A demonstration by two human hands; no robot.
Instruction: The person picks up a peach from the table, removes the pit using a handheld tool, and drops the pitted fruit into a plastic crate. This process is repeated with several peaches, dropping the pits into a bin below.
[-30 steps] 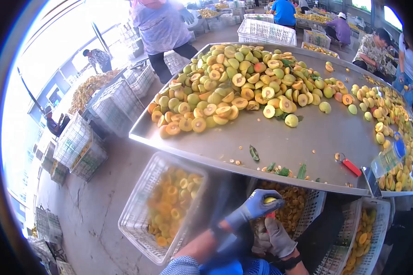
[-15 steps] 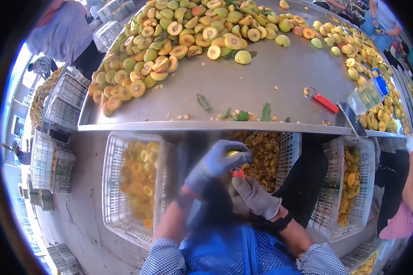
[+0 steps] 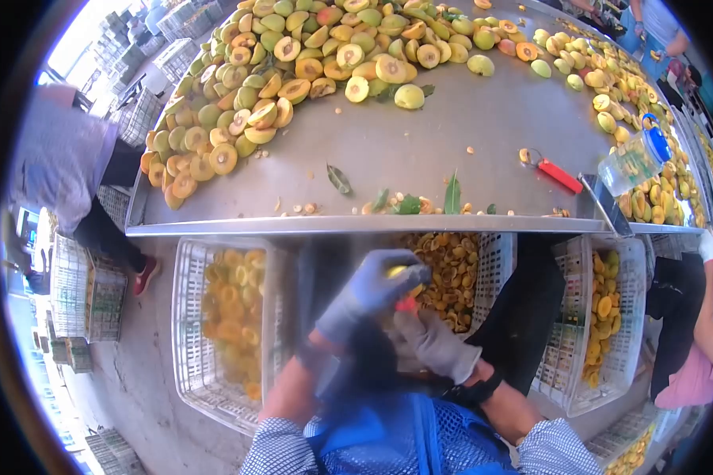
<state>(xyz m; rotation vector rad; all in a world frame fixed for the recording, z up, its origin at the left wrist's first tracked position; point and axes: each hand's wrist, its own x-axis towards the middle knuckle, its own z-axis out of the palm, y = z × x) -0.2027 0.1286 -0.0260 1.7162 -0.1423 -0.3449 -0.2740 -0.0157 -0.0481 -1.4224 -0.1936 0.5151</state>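
Observation:
My left hand (image 3: pixel 366 286), in a grey glove, closes round a yellow apricot-like fruit (image 3: pixel 396 271), mostly hidden by the fingers. Just below, my right hand (image 3: pixel 437 342), also gloved, grips a small tool with a red handle (image 3: pixel 406 304). The tool's tip is against or very near the fruit; blur keeps me from telling which. Beneath both hands sits a crate of yellow-brown fruit halves (image 3: pixel 456 277). A similar red-handled tool with a metal loop (image 3: pixel 560 175) lies on the metal table (image 3: pixel 420 154).
Halved fruit (image 3: pixel 293 67) is heaped across the table's far side. A water bottle (image 3: pixel 635 162) and a phone (image 3: pixel 604 204) lie at its right edge. White crates (image 3: pixel 184 317) (image 3: pixel 619 380) stand either side of my legs. One person (image 3: pixel 59 158) is at left; a pink-clad person (image 3: pixel 701 356) is at right.
My hands stay together, the left tilting slightly with the fruit. The person at left has moved further left and nearer, with a red shoe now showing. My view has shifted slightly.

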